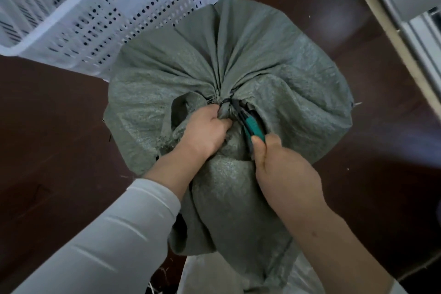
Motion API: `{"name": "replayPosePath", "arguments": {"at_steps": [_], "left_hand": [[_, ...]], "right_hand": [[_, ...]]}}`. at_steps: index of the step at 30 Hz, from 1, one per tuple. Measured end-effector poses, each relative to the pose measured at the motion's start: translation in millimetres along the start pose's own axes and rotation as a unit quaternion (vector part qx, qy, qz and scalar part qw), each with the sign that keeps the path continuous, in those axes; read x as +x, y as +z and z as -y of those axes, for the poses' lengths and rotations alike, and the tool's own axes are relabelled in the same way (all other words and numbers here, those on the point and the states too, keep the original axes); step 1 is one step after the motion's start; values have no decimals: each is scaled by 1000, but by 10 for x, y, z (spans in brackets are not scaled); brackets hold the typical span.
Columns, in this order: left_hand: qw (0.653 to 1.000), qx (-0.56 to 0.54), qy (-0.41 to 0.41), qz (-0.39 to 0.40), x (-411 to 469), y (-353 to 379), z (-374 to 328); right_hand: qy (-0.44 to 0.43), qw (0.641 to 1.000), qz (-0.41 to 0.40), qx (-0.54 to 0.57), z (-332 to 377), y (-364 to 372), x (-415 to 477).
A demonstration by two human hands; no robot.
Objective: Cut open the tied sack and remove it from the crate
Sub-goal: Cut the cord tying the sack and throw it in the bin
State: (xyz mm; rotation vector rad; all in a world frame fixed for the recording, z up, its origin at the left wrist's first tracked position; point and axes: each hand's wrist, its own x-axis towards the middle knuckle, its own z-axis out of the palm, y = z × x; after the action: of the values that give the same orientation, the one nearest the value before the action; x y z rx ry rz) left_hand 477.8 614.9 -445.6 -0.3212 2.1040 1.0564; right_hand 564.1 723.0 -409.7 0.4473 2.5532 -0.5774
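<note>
A full grey-green woven sack (274, 67) fills the middle of the view, its top gathered into a neck bound by a thin dark tie (225, 101). My left hand (205, 129) is shut on the bunched neck just below the tie. My right hand (284, 172) grips a teal-handled cutter (254, 127) whose dark tip points up at the tie. Whether the tip touches the tie is too small to tell. A white perforated plastic crate (100, 14) stands at the upper left, touching the sack's side.
Dark brown floor (47, 131) surrounds the sack. A pale wall edge and white frame (405, 31) run down the right side. Pale sacking or plastic (210, 277) lies at the bottom, under the grey-green sack.
</note>
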Motion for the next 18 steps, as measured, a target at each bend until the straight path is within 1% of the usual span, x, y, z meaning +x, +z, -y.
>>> {"name": "replayPosePath", "arguments": {"at_steps": [3,5,7,10,11,12,14,16,18], "left_hand": [[996,84,29,-8,-18,75,-4],[995,98,31,-7,-9,68,33],[998,64,5,-2,-4,49,81],[999,-14,-51,-5,-28,22,114],[997,-40,-61,-1,-40,18,106],[996,-59,-69,3,-44,16,97],[992,-100,-75,4,-49,14,74],[987,-144,-73,8,-64,11,52],[982,-176,-60,20,-113,-4,49]], "right_hand": [[10,1000,-11,-11,5,23,178],[14,1000,7,25,9,21,217],[17,999,33,32,-32,7,132],[18,997,70,0,-123,-62,-92],[28,997,73,14,-155,-98,-131],[39,996,67,43,-180,-138,-148],[54,988,41,138,-197,-195,-123],[59,970,21,234,-138,-233,-56],[79,951,-3,299,-65,-253,37]]}}
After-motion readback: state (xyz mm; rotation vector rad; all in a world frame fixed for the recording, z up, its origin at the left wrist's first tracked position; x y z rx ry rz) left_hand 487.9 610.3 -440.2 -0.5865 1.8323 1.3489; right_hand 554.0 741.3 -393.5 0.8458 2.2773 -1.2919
